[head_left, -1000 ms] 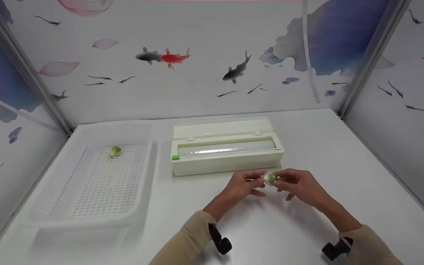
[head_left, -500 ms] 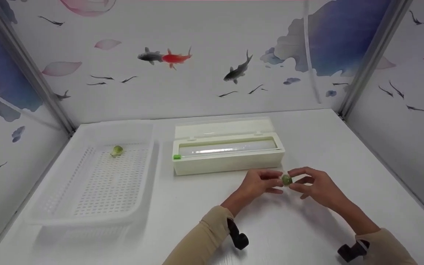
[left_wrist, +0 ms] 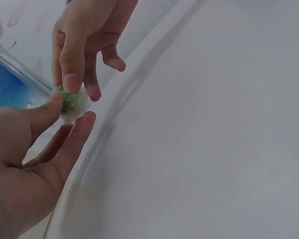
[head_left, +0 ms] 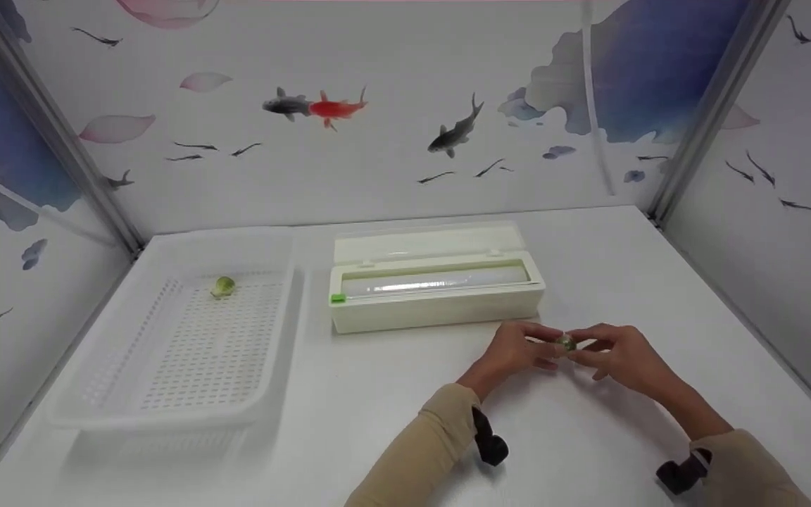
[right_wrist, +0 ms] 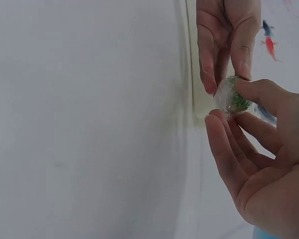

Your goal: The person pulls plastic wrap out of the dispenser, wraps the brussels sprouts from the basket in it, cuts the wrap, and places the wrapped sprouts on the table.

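Note:
A small green Brussels sprout [head_left: 566, 343] in clear cling film is held between both hands, above the table to the right of the box. My left hand [head_left: 518, 348] pinches it from the left with thumb and fingers. From the other side my right hand [head_left: 620, 355] pinches it too, its thumb on the sprout [right_wrist: 234, 97] in the right wrist view. Crinkled film covers the sprout [left_wrist: 70, 102] in the left wrist view. Behind the hands stands a cream cling film box [head_left: 437, 313], lid raised, with a roll of film [head_left: 434, 283] inside.
On the left is a white perforated plastic basket [head_left: 159, 424] with another sprout [head_left: 223, 286] lying in it. A green slider [head_left: 338, 298] sits at the box's left front corner. Printed panels with fish wall off the back and sides of the white table [head_left: 377, 394].
Both hands have shifted to the right with the sprout, away from the front of the box. Their fingers have moved around it, and it has turned. The basket and box stay put.

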A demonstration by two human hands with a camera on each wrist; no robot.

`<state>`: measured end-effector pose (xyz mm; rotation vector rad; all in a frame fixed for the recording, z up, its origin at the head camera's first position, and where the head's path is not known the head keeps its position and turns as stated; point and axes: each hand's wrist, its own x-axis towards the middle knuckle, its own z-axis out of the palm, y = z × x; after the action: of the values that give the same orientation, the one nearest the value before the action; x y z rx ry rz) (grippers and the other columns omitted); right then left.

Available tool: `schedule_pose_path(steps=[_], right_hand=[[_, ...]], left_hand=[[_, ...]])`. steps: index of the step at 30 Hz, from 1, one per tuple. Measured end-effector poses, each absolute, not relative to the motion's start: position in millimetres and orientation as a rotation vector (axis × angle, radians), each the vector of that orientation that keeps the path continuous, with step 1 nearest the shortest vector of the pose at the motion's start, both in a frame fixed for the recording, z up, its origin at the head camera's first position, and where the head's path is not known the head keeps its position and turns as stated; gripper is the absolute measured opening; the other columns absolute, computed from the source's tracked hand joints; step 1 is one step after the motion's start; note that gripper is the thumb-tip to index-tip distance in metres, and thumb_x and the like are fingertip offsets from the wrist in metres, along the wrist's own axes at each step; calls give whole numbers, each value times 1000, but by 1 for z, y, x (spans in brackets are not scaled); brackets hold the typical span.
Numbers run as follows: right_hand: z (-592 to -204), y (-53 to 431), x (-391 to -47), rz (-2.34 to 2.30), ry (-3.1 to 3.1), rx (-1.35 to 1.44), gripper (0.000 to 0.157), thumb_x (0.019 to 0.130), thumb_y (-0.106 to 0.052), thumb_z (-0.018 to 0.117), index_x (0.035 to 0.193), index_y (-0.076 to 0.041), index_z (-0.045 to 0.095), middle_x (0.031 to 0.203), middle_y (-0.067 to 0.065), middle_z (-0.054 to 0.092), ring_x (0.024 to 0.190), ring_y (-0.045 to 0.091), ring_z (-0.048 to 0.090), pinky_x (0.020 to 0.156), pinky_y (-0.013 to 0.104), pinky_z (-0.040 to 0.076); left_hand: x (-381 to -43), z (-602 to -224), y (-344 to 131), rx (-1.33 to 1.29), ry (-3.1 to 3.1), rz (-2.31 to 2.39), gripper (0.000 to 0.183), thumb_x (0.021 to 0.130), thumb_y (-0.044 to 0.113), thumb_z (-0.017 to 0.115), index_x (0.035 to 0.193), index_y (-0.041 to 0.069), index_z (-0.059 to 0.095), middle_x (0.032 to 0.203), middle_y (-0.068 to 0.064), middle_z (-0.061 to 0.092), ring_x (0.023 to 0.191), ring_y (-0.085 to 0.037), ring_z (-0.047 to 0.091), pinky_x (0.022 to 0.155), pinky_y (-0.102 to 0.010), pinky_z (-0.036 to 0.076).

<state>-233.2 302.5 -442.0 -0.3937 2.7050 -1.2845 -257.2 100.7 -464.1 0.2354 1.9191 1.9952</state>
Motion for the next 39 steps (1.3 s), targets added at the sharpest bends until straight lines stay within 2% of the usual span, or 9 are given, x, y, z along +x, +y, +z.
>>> schedule_pose_path(steps=[6, 11, 18, 23, 26, 30, 35, 39], right_hand=[[-446, 312, -241, -1271, 2682, -303, 43, 91, -20, 74, 129, -2, 66, 125, 24, 67, 94, 17, 72, 63, 29, 62], [-447, 316, -244, -1242, 2667, -229, 47, 91, -17, 73, 134, -2, 63, 125, 26, 67, 96, 23, 72, 65, 29, 62], [-448, 318, -249, -1155, 2681, -133, 41, 85, -26, 80, 120, -5, 73, 120, 19, 72, 83, 15, 69, 64, 28, 60], [-449, 319, -253, -1129, 2674, -116, 40, 83, -32, 82, 115, -10, 76, 114, 11, 75, 84, 12, 68, 66, 29, 58], [-448, 319, -254, -1109, 2669, -139, 37, 85, -29, 81, 116, -10, 75, 113, 12, 75, 85, 15, 67, 66, 30, 58], [-447, 318, -254, -1096, 2653, -188, 37, 88, -22, 77, 120, -7, 69, 117, 16, 71, 88, 19, 65, 67, 31, 58], [-442, 319, -254, -1104, 2620, -224, 50, 87, -17, 77, 131, -1, 60, 125, 23, 64, 98, 21, 66, 69, 32, 60], [-436, 319, -253, -1116, 2577, -256, 58, 86, -16, 79, 136, 2, 56, 131, 26, 60, 105, 24, 65, 71, 33, 61]], left_hand=[[-259, -468, 116, 191, 2087, 1961, 19, 85, -3, 75, 103, 3, 79, 98, -4, 76, 77, -20, 75, 66, -26, 63], [-259, -467, 124, 217, 2231, 1878, 18, 86, -1, 74, 102, 5, 79, 94, -1, 76, 59, -11, 64, 53, -17, 53], [-259, -466, 126, 194, 2152, 1890, 19, 84, -7, 75, 101, 1, 78, 91, -5, 77, 69, -15, 71, 61, -25, 61], [-261, -465, 127, 199, 2179, 1862, 18, 83, -5, 76, 100, 2, 78, 88, -3, 76, 64, -13, 68, 58, -23, 59], [-261, -464, 128, 211, 2190, 1849, 18, 83, -5, 76, 99, 2, 78, 87, -2, 76, 62, -13, 66, 56, -21, 57], [-261, -463, 126, 209, 2172, 1855, 22, 84, -8, 74, 104, 0, 77, 92, -6, 77, 66, -15, 69, 60, -23, 60], [-261, -463, 123, 204, 2141, 1861, 27, 84, -11, 72, 109, -1, 75, 100, -8, 77, 74, -22, 74, 65, -27, 63], [-261, -462, 122, 196, 2148, 1857, 27, 84, -14, 70, 107, -1, 76, 100, -9, 76, 75, -21, 74, 65, -27, 63]])
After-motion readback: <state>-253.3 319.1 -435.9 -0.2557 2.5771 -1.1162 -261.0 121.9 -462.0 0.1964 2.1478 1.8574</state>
